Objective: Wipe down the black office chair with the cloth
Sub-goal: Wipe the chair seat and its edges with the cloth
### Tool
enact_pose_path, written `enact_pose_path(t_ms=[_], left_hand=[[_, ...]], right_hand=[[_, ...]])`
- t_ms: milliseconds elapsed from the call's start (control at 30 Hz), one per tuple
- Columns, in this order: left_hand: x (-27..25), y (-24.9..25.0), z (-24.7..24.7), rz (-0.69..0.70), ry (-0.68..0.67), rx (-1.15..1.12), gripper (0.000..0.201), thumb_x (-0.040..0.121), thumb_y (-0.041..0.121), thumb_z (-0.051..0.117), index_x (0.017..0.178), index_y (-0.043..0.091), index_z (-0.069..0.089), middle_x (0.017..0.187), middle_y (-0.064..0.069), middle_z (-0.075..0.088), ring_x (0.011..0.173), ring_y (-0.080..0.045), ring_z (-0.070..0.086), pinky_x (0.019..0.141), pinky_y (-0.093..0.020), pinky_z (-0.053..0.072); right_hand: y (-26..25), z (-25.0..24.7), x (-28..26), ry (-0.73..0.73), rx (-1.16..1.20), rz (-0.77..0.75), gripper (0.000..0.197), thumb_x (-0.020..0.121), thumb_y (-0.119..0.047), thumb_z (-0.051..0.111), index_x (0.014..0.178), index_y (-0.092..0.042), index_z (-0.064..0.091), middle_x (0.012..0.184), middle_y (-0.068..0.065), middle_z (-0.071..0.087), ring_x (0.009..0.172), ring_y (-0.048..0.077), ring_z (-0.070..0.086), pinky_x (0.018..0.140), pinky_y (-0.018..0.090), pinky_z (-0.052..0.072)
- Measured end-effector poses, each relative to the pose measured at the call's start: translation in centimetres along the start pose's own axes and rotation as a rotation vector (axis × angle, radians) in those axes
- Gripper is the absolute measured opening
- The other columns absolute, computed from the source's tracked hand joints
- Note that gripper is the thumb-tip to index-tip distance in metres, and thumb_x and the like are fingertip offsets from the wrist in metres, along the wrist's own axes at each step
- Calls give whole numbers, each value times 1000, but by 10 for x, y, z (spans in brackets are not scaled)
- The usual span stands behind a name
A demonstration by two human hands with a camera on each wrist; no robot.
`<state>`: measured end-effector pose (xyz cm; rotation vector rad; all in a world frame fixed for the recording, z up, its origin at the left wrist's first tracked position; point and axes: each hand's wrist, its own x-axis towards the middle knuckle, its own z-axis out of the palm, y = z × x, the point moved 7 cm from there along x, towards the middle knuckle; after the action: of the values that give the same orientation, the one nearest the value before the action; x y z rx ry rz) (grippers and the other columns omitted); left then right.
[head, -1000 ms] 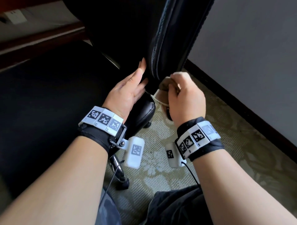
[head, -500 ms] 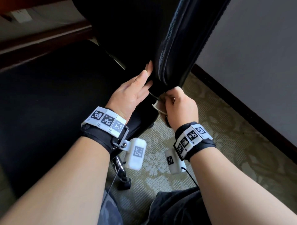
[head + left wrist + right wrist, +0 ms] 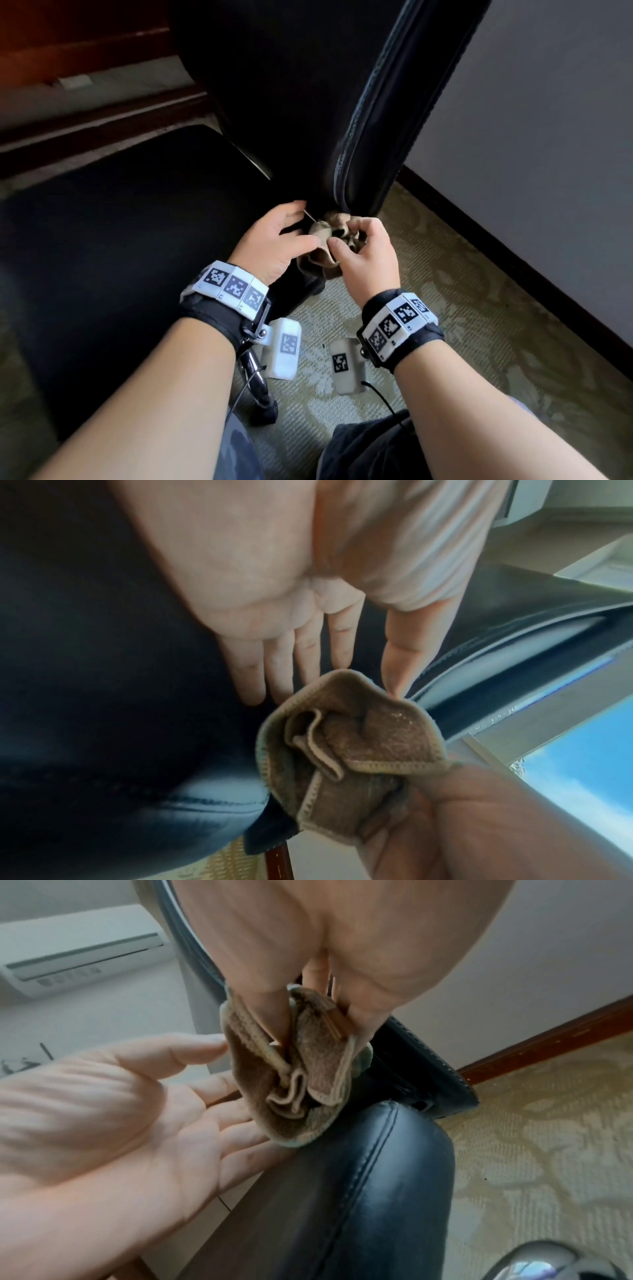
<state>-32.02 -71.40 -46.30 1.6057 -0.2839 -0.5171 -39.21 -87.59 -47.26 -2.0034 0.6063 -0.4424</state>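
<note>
- Brown terry cloth (image 3: 325, 246) sits bunched in my right hand (image 3: 368, 260); my thumb and fingers (image 3: 270, 1007) are curled round its folds, pinching it into a wad.
- My left hand (image 3: 270, 246) is spread, fingers (image 3: 284, 656) nearly straight, palm turned toward the wad and holding nothing; whether it touches the cloth's edge I cannot tell.
- Both hands meet just beside the lower end of the black office chair (image 3: 383, 144), where the backrest's stitched edge comes down to the seat (image 3: 359, 1177).
- I judge I'm regathering the cloth: I should fold it flat with a fresh face outward, using my left hand to smooth the hem.
- Then I should press it along the seam, where dust would likely collect.
- Patterned carpet (image 3: 479, 308) lies below.
</note>
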Motion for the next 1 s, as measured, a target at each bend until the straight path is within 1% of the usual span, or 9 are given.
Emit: enact_pose_path(t_ms=[100,200,333,467,567,633,733,833,1000], left_hand=[[-2,-1,0,-9,-28,59,94,66,39,84,153,26,51,153,4,56,138,-5,54,120,-36,43],[0,-1,-5,-7,-29,114,98,65,39,86,155,24,49,154,0,54,136,-9,56,117,-33,44],[6,-11,-21,-68,11,214,93,74,34,87,157,21,45,153,-4,55,131,-9,59,117,-36,45],[13,-22,-28,-122,38,272,111,53,57,71,155,18,49,150,1,59,138,-7,53,122,-38,39],[19,-30,-29,-192,16,378,93,64,48,63,152,19,54,150,3,59,140,-11,52,123,-36,36],[19,-28,-28,-201,13,466,69,79,39,61,147,24,60,140,9,64,137,-13,53,119,-32,36],[20,-28,-30,-181,-2,555,36,99,25,59,133,34,67,123,14,63,122,-11,53,107,-30,37],[17,-31,-37,-192,11,604,44,102,24,57,145,29,61,142,8,62,134,-14,53,110,-30,36],[8,-14,-24,-198,11,718,62,94,43,60,153,26,52,155,6,53,144,-16,49,116,-31,37]], right_hand=[[4,0,0,3,90,53,27,82,-40,76,101,-37,57,113,0,67,87,11,71,72,32,62],[8,7,-1,5,90,78,42,73,-46,80,106,-41,56,114,-7,67,95,10,70,83,34,60],[11,10,-4,-4,70,97,58,78,-25,82,124,-32,47,111,-15,62,97,-1,63,81,10,51],[28,6,5,118,58,193,38,82,-22,79,111,-28,56,95,-13,67,86,4,66,71,16,51],[40,10,10,154,74,248,25,84,-25,78,101,-22,59,84,-12,67,74,1,63,54,5,41],[46,10,12,175,79,276,27,85,-30,79,101,-21,59,82,-13,64,71,-2,59,52,8,39],[53,12,14,190,97,338,30,86,-36,79,101,-20,59,86,-10,67,78,5,65,65,23,50],[55,13,16,191,160,364,27,85,-36,79,94,-22,58,87,-6,70,79,11,69,79,37,59],[50,9,11,119,220,376,17,76,-28,72,82,-25,57,84,3,72,80,26,73,77,52,61]])
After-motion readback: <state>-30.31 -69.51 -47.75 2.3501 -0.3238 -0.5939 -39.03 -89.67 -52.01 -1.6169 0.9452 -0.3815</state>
